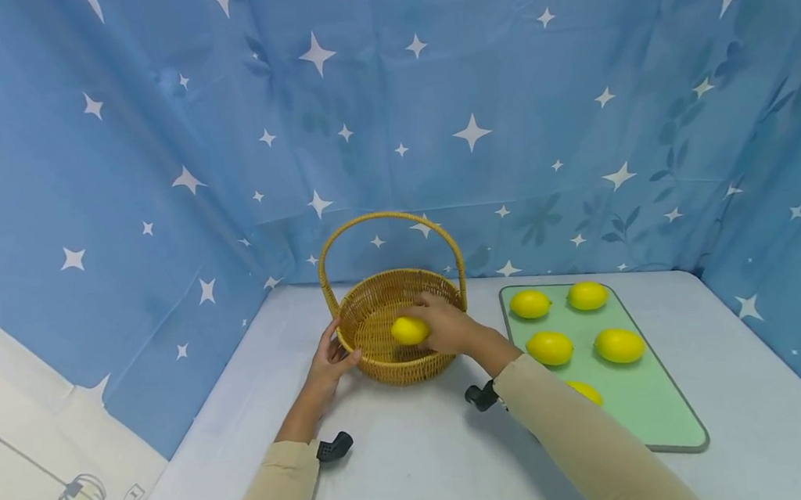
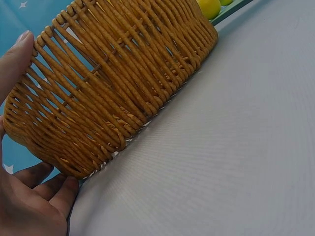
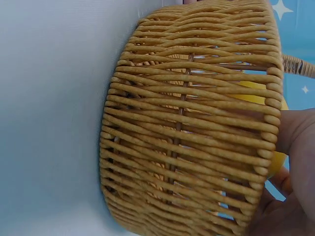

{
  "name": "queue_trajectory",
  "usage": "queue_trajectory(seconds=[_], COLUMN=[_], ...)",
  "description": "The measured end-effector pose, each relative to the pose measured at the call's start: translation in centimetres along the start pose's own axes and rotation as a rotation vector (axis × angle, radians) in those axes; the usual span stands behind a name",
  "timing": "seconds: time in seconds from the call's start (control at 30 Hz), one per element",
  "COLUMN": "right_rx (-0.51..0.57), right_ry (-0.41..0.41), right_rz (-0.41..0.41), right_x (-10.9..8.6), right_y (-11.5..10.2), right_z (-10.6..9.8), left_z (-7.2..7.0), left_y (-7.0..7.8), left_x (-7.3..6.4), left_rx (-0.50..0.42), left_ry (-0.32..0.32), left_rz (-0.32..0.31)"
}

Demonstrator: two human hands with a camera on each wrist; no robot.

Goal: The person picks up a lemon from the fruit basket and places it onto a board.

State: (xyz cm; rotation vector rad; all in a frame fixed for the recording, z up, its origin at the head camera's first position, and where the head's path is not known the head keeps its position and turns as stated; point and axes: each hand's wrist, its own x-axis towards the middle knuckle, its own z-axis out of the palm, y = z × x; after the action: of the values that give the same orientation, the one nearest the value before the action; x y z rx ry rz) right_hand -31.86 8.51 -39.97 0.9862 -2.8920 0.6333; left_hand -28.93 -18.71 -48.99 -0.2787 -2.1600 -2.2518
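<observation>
A woven wicker basket (image 1: pixel 381 361) with an arched handle (image 1: pixel 384 218) stands on the white table. My right hand (image 1: pixel 442 327) reaches over its rim and grips a yellow lemon (image 1: pixel 409 330) inside it. In the right wrist view the basket wall (image 3: pixel 187 128) fills the frame, with the lemon (image 3: pixel 256 93) showing yellow behind the rim. My left hand (image 1: pixel 333 359) holds the basket's left side, thumb on the rim. The left wrist view shows the thumb (image 2: pixel 12 64) and fingers (image 2: pixel 44 189) against the basket (image 2: pixel 118 83).
A light green tray (image 1: pixel 649 403) lies right of the basket with several lemons (image 1: pixel 549 347) on it; one is partly hidden by my right sleeve (image 1: pixel 585 439). Blue star-patterned cloth (image 1: pixel 433 122) walls the table at the back and both sides.
</observation>
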Motion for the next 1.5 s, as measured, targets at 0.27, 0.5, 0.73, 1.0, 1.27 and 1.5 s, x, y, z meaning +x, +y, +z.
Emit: queue_trajectory(seconds=[0.27,0.5,0.73,1.0,1.27,1.5], right_rx=[0.012,0.007,0.020,-0.008,-0.004,-0.042], right_ry=[0.044,0.081,0.094,0.103,0.111,0.105], right_rz=[-0.034,-0.056,-0.080,-0.107,-0.108,-0.082], right_x=[-1.3,-2.5,-3.8,-5.5,-7.4,-9.1], right_y=[0.4,0.5,0.3,-0.2,0.2,0.8], right_z=[-0.6,-1.6,-2.6,-3.9,-4.7,-5.0], left_z=[0.1,0.0,0.0,0.0,-0.1,0.3], left_y=[0.3,0.4,0.4,0.3,0.2,1.9], left_x=[-0.2,-0.2,-0.1,-0.1,0.1,-0.5], left_rx=[-0.035,-0.001,-0.006,-0.012,-0.023,-0.045], left_ry=[-0.017,-0.022,-0.019,-0.016,-0.020,-0.047], left_rz=[0.004,0.024,0.013,0.010,0.004,-0.027])
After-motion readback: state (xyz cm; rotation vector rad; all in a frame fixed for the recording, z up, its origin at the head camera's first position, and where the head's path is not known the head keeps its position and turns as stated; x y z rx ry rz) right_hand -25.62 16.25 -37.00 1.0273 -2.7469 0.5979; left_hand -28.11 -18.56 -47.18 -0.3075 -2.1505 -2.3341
